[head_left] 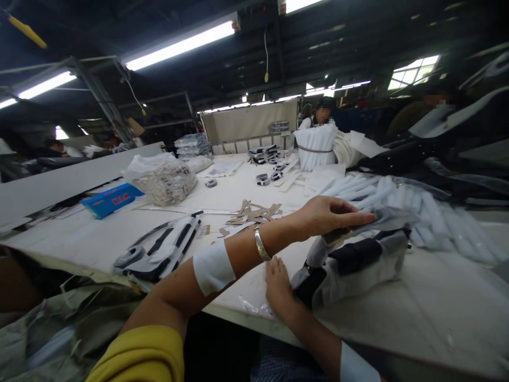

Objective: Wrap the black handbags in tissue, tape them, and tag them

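Observation:
My left hand [332, 215] reaches across from the left, a metal bangle on its wrist and a white band on the forearm. Its fingers lie flat and stretched out on top of a pile of grey, white and black fabric pieces [358, 265] near the table's front edge. My right hand [278, 286] rests lower, on the white table [397, 313] against the pile's left end. Its fingers are stretched toward the fabric, and I see nothing held in them.
A second black-and-white fabric stack [159, 252] lies to the left. Brown card strips [254, 212], a blue box [111, 199] and a plastic bag of small parts [167, 183] lie farther back. Overlapping white pieces [397, 193] fan out on the right. A person [324, 114] stands behind a white bundle [316, 148].

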{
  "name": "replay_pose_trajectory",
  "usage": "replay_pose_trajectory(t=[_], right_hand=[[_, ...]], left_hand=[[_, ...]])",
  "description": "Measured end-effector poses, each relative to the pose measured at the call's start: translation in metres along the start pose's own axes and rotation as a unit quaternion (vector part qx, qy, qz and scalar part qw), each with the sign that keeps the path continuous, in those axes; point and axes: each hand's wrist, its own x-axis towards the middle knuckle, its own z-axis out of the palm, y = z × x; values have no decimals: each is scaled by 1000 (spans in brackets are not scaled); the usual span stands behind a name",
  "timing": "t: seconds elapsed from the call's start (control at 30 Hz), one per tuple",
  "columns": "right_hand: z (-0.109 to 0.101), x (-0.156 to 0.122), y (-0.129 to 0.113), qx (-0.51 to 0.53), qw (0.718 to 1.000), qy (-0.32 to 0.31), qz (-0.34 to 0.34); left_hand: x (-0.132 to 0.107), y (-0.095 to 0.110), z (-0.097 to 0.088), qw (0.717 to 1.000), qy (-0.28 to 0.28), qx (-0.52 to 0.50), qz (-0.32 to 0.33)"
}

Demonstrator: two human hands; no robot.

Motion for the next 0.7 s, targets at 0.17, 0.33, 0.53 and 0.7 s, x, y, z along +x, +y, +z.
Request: replay_pose_trajectory(t=[0.17,0.33,0.53,0.7], right_hand=[[-6,3,0,23,1000,5,18],[-19,19,2,89,995,-22,47],[-44,-15,-7,223,974,-24,-33],[-94,-85,17,408,908,-38,-85]], left_hand=[[2,-1,0,1000,-6,-3,2],[7,1,5,1000,-21,12,7],[12,-1,8,999,-3,47,10],[11,-2,-1,996,18,83,-26]])
